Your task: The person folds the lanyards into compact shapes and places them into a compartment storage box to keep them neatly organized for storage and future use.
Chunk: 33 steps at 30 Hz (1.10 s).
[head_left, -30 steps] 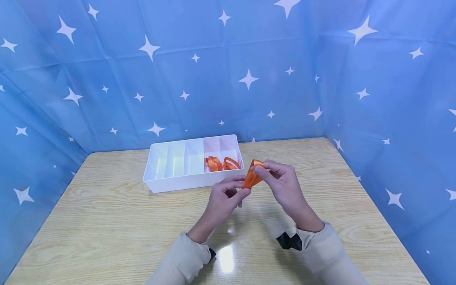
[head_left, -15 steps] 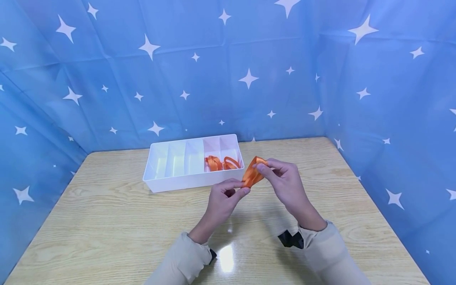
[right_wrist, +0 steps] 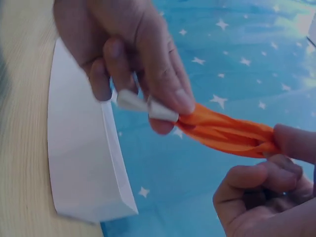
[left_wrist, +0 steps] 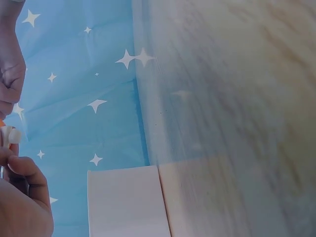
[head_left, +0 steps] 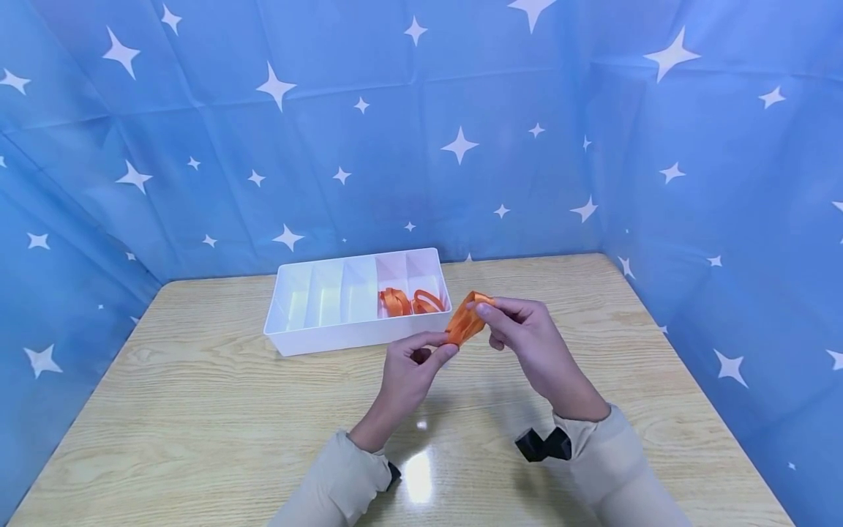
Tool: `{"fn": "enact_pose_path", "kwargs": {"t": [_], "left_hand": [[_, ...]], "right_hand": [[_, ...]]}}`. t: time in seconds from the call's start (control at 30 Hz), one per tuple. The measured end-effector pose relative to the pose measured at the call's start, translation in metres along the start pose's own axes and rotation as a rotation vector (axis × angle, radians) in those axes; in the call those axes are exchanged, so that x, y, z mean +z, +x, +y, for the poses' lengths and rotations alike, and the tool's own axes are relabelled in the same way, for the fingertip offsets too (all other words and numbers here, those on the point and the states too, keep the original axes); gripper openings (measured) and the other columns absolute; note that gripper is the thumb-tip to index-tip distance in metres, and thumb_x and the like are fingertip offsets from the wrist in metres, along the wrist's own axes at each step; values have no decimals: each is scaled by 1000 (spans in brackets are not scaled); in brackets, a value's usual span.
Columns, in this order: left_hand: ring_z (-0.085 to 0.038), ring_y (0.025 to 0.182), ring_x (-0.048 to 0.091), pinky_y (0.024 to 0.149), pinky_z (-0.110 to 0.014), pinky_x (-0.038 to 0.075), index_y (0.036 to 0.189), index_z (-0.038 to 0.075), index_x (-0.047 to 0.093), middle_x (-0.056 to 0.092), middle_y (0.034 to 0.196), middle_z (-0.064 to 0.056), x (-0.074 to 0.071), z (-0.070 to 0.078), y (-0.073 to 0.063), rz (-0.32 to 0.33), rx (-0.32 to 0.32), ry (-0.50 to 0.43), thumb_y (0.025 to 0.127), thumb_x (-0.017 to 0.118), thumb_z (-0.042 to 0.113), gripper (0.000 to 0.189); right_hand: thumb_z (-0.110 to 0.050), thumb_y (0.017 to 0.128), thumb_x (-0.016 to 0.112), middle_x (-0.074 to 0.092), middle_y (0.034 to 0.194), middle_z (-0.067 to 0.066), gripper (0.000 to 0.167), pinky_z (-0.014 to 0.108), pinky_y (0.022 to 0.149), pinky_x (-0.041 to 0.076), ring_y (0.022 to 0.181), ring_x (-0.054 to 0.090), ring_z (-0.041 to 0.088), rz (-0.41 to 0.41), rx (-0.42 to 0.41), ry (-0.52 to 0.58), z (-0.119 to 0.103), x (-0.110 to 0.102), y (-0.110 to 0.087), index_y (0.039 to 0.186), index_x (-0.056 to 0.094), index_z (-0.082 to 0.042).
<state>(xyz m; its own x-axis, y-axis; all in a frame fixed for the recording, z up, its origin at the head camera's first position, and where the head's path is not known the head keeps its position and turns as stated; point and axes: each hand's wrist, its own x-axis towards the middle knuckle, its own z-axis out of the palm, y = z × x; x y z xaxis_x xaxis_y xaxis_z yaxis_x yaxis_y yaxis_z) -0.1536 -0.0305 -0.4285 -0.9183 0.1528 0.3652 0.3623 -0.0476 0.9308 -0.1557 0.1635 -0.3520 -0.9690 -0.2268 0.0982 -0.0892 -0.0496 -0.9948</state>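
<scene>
A satiny orange ribbon (head_left: 467, 322) stretches between both hands above the table, gathered into lengthwise folds. My left hand (head_left: 405, 373) pinches its lower left end between thumb and fingers. My right hand (head_left: 527, 340) pinches the upper right end, where the ribbon makes a loop. In the right wrist view a small white piece (right_wrist: 160, 109), its kind unclear, sits in the left fingers at the ribbon's end. The left hand hides that piece in the head view. Only a sliver of orange shows beside the hands in the left wrist view.
Just behind the hands stands a white divided box (head_left: 356, 338). Its two right compartments hold an orange ribbon coil (head_left: 395, 301) and an orange ribbon loop (head_left: 428, 302). Blue star-printed cloth (head_left: 369, 146) hangs behind the wooden table (head_left: 217, 410).
My right hand has shifted slightly right, and the left fingertips slightly left. The ribbon between them is drawn out a little longer. The box and its ribbons have stayed put.
</scene>
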Motion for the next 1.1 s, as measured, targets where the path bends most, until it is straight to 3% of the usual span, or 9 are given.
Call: {"fn": "enact_pose_path", "kwargs": {"t": [0.13,0.3,0.43,0.53,0.63,0.83,1.0,1.1], "left_hand": [[-7,53,44,47,-18,30,102,1,76,72,88,-13,1,0,1,16,-28,-2,90,73,8,15],[-7,50,41,45,-19,28,99,0,77,69,80,-11,1,1,1,51,-51,-1,89,75,8,13],[-7,49,39,45,-19,27,98,-1,77,67,75,-11,0,2,1,68,-29,-6,89,75,7,13],[-9,48,39,45,-20,27,100,-1,76,68,76,-11,-1,2,2,74,-9,-15,89,74,6,13],[-9,48,40,45,-20,27,102,-1,76,70,78,-10,-1,2,2,82,-8,-22,90,73,6,14],[-8,48,40,45,-19,27,105,-1,76,68,75,-16,2,4,1,108,1,-24,90,73,6,16],[-7,49,42,45,-18,28,119,1,71,68,79,-19,4,6,2,119,1,-33,91,72,6,28],[-7,52,47,45,-17,30,121,1,70,69,83,-17,4,7,4,122,-49,-32,91,72,7,31]], "right_hand": [[-25,103,57,32,65,0,32,28,64,40,61,32,17,-66,39,125,1,-2,-1,119,70,-1],[-26,105,51,51,71,-1,28,27,64,44,57,37,14,-155,23,211,0,-3,0,104,72,-8],[-22,108,42,70,87,3,34,25,59,44,51,41,14,-263,-27,215,-1,-4,-1,126,65,-3],[-21,109,39,73,106,9,40,25,59,45,52,51,12,-312,-55,192,0,-4,-2,141,53,-2],[-22,109,41,71,116,11,41,27,63,48,54,57,12,-311,-51,174,0,-4,-3,144,50,-4],[-27,108,44,69,123,6,46,38,81,47,56,61,16,-259,-5,143,2,-3,-4,149,44,-6],[-23,108,44,67,127,6,45,42,80,50,58,62,20,-249,-53,109,6,0,-4,151,43,-9],[-19,107,46,65,129,11,45,43,79,53,58,64,26,-241,-96,59,8,3,-4,151,44,-11]]}}
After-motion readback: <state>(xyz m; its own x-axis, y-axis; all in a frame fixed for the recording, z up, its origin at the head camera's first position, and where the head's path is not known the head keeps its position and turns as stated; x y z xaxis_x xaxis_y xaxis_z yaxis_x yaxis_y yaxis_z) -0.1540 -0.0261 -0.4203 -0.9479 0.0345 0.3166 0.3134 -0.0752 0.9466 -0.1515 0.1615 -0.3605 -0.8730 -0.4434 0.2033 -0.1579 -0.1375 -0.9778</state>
